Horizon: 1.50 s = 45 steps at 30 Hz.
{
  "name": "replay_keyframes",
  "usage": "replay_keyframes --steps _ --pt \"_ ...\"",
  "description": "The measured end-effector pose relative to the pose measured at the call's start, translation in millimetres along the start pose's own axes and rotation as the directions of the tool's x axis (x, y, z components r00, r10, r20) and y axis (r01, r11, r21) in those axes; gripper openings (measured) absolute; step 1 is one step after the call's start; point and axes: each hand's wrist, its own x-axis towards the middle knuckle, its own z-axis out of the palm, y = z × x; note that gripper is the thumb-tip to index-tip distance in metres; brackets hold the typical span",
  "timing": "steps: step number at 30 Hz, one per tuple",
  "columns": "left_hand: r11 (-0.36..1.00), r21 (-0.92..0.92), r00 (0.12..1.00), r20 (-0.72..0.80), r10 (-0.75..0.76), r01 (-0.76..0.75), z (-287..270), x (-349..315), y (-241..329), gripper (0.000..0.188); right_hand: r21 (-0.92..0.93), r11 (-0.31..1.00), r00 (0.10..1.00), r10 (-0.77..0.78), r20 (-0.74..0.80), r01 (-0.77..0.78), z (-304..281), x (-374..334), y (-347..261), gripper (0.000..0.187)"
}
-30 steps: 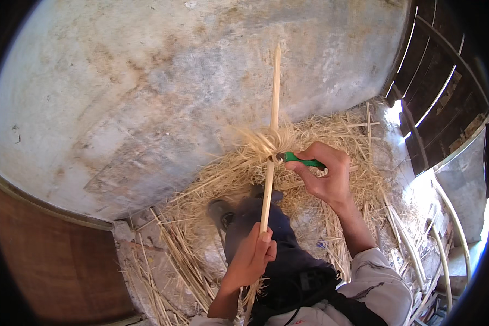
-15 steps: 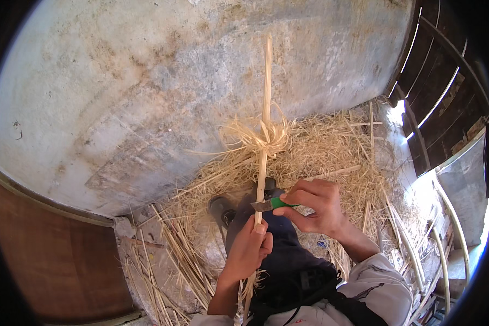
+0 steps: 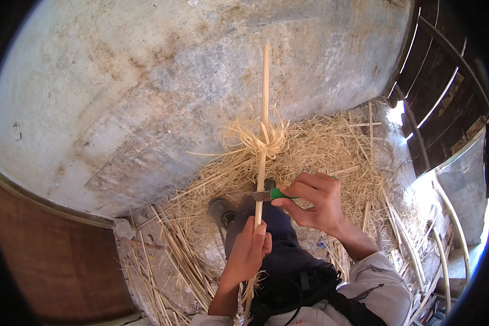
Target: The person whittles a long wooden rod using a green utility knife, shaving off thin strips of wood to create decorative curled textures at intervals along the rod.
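Note:
A long pale strip, which looks like split bamboo (image 3: 265, 87), runs from my lap up toward the wall, its far end pointed. My left hand (image 3: 248, 251) is closed round its lower part, thumb along the top. In my right hand (image 3: 315, 202) is a knife (image 3: 275, 194) with a green handle, pinched between thumb and fingers. Its grey blade lies across the strip, just above my left hand. Curled shavings (image 3: 270, 142) cluster on the strip further up. More shavings hang from it below my left hand.
Loose shavings (image 3: 320, 144) cover the floor beyond my legs. Thin strips (image 3: 187, 263) lie in a bundle at my left, and longer poles (image 3: 410, 244) lie at the right. A stained wall (image 3: 163, 103) rises ahead, with a brown panel (image 3: 54, 250) at the left and dark slats at the right.
The knife and my right hand have moved slightly up along the strip, away from my left hand. The strip's far end sits a little lower in view.

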Motion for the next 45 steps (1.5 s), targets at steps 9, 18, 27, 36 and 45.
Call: replay_keyframes --steps 9,18,27,36,45 --pt "0.997 -0.001 0.995 -0.063 -0.073 0.074 3 2 10 0.033 -0.017 1.0 0.999 0.018 -0.038 -0.019 4 1 -1 0.021" --pt "0.995 -0.097 0.996 -0.09 0.024 -0.032 6 -2 -6 0.019 0.073 0.997 0.998 0.032 0.054 -0.036 -1 -3 -3 0.022" --pt "0.999 0.036 0.998 -0.065 -0.014 0.016 2 -1 3 0.031 0.042 0.999 0.999 0.007 -0.052 -0.005 11 -1 4 0.022" --pt "0.974 0.226 0.985 -0.167 0.034 0.005 6 0 15 0.028 -0.015 1.0 0.993 0.023 -0.114 -0.025 21 -2 -1 0.022" --pt "1.0 0.012 0.999 -0.043 0.003 -0.002 2 -30 3 0.023 0.165 0.894 0.835 0.448 -0.318 -0.417 2 13 64 0.021"
